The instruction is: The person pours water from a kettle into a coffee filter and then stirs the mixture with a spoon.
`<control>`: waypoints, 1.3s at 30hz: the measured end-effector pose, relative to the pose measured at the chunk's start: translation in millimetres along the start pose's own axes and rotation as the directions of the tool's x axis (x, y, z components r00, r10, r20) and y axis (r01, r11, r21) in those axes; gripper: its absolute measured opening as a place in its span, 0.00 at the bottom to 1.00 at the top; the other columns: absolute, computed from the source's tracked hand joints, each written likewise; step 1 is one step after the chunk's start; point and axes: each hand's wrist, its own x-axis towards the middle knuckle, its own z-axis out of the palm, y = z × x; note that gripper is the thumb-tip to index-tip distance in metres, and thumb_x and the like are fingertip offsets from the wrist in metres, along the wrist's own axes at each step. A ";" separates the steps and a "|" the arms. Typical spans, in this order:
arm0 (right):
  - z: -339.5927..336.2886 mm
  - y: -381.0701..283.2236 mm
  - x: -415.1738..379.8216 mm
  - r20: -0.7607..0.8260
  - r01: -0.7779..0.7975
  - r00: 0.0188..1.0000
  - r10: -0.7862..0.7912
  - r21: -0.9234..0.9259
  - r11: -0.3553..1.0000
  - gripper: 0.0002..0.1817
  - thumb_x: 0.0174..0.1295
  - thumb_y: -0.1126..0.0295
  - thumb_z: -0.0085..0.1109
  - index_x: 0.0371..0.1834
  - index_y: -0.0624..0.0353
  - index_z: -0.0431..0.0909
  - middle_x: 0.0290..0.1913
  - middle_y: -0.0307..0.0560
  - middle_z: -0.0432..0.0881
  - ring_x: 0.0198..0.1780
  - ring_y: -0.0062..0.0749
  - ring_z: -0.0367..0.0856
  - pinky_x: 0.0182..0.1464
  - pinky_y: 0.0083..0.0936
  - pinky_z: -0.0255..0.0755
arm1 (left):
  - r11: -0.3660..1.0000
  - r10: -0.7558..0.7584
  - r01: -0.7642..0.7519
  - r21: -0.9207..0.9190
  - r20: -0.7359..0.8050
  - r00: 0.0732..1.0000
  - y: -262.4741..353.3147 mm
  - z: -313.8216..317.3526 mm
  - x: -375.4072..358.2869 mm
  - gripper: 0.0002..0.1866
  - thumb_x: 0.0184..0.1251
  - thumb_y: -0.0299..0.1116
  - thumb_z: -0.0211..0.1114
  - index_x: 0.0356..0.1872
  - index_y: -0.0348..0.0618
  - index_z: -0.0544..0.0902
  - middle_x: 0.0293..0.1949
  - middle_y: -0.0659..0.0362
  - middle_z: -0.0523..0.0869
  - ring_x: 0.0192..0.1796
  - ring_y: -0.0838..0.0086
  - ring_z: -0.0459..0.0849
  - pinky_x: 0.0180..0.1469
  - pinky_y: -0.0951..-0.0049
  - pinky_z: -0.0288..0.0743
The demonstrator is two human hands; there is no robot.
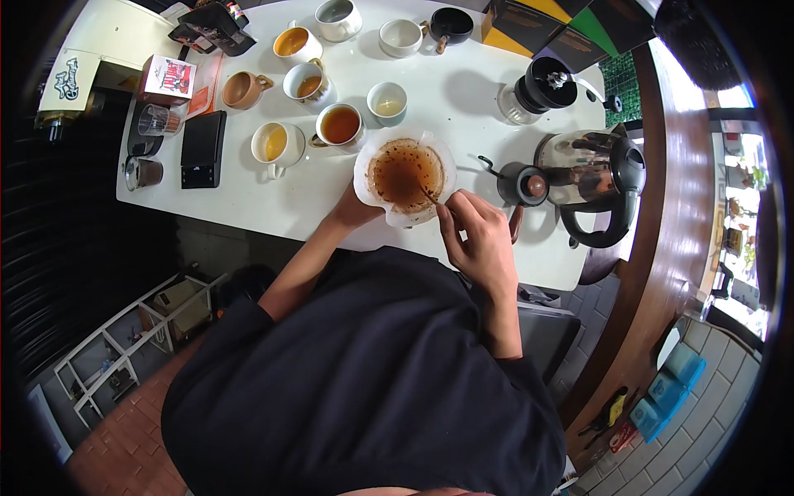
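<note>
A paper coffee filter (447, 161) sits open, holding brown liquid with dark coffee grounds (404, 174) along its wall. My left hand (360, 208) is against the near left side of the coffee dripper under the filter; its fingers are mostly hidden behind the paper. Between the closed fingers of my right hand (480, 236) is a thin stirring stick (428, 195), its tip dipping into the liquid. Close behind the filter stand a cup of reddish-brown drink (341, 126) and a pale cup (387, 103).
Several more cups, among them a white cup (277, 145), stand toward the back and left. A black scale (203, 149) lies at left. On the right are a small dark pot (523, 183), a large kettle (587, 169) and a hand grinder (546, 87). Boxes (571, 37) line the back.
</note>
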 end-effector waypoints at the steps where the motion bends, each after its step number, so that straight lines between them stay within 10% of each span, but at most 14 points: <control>1: -0.1 0.0 0.1 -0.001 -0.011 1.000 0.011 0.008 1.000 0.09 0.64 0.74 0.61 0.29 0.62 0.71 0.24 0.49 0.74 0.26 0.46 0.76 0.30 0.40 0.69 | 1.000 -0.003 0.003 0.001 0.001 1.000 -0.2 0.5 0.7 0.35 0.56 0.29 0.79 0.65 0.42 0.73 0.60 0.57 0.81 0.62 0.69 0.80 0.66 0.65 0.74; 17: 18.4 21.1 -20.0 -0.111 -0.299 0.902 0.418 0.537 0.789 0.23 0.76 0.64 0.48 0.22 0.64 0.65 0.14 0.39 0.57 0.18 0.19 0.53 0.22 0.27 0.48 | 0.999 0.012 -0.011 -0.039 0.019 1.000 -16.4 -2.7 3.9 0.33 0.59 0.28 0.76 0.66 0.41 0.73 0.59 0.56 0.82 0.61 0.70 0.81 0.64 0.65 0.75; 39: -16.8 -11.2 -7.6 -0.198 -0.050 0.976 0.092 0.207 0.977 0.11 0.68 0.76 0.58 0.28 0.64 0.70 0.21 0.46 0.68 0.17 0.36 0.66 0.23 0.29 0.60 | 0.987 0.082 -0.081 -0.140 0.001 0.997 -10.3 1.6 1.4 0.37 0.55 0.29 0.79 0.67 0.42 0.72 0.62 0.57 0.80 0.63 0.69 0.78 0.68 0.64 0.72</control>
